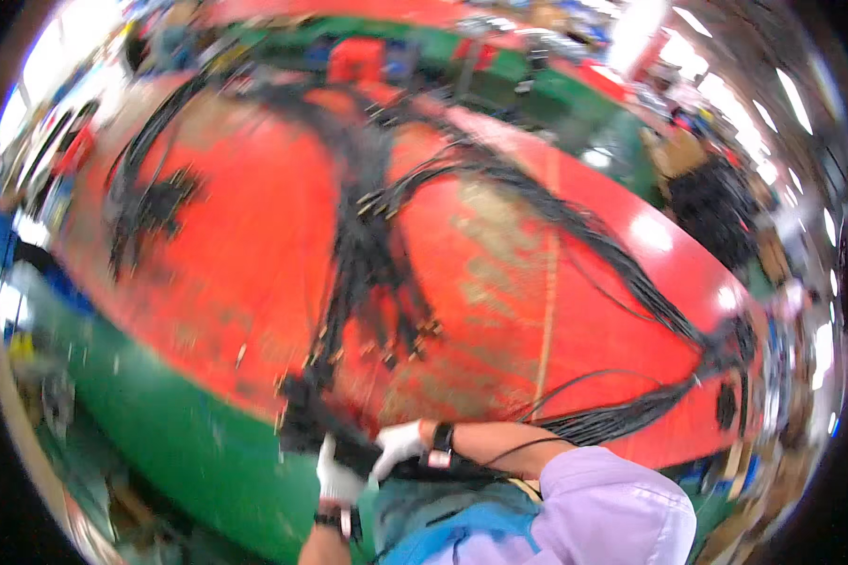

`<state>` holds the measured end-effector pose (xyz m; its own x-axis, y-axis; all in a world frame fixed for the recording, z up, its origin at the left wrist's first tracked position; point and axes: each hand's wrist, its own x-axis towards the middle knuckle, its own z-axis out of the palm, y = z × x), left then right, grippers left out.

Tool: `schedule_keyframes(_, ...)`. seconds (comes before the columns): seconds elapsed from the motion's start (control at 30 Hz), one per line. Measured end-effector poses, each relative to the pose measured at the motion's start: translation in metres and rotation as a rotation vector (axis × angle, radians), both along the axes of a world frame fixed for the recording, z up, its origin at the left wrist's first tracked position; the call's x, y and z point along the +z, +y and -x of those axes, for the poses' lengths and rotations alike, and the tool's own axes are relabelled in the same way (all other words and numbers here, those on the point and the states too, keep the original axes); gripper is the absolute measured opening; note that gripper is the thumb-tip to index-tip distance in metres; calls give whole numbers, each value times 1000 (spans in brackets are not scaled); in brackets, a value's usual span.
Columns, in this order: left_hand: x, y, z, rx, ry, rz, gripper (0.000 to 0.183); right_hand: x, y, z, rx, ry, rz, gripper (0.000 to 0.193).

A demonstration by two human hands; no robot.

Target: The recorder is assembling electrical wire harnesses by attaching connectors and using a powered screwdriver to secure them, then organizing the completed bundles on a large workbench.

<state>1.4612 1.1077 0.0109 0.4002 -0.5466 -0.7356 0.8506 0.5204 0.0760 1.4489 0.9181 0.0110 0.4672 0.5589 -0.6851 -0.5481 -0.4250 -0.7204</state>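
A thick bundle of black cables [313, 421] lies across the table's near edge, right in front of my body. My left hand [340, 478], in a white glove, grips it from the near side, thumb pointing up. Just to the right, my right hand [400, 444], also gloved in white, is closed on the same bundle from above. Motion blur smears the fingers' outline. Beyond them, a long heap of black cables [360, 250] with brass-coloured ends stretches over the red tabletop [254, 240]. Both wrists wear dark bands.
Another long cable bundle [598, 240] curves over the table's right side and bends back toward me. A smaller cable cluster [165, 200] lies at the left. Green floor [174, 405] borders the table. A red stool [356, 61] stands at the far side, and a black pile [711, 212] at far right.
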Motion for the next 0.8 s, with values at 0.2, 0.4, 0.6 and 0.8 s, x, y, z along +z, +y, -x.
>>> schedule_keyframes(0.2,32,1,-1,-241,-613,79,74,78,-24,36,-152,-262,-142,51)
schedule_keyframes(0.4,118,-122,-66,-153,-861,341,61,172,-77,41,-473,-625,334,80)
schedule_keyframes(0.6,218,-321,-107,-239,-1163,379,26,196,-182,176,-1044,-1138,931,68)
schedule_keyframes(0.8,175,-401,-282,159,-2018,-165,52,157,-155,414,-1513,-403,1435,66)
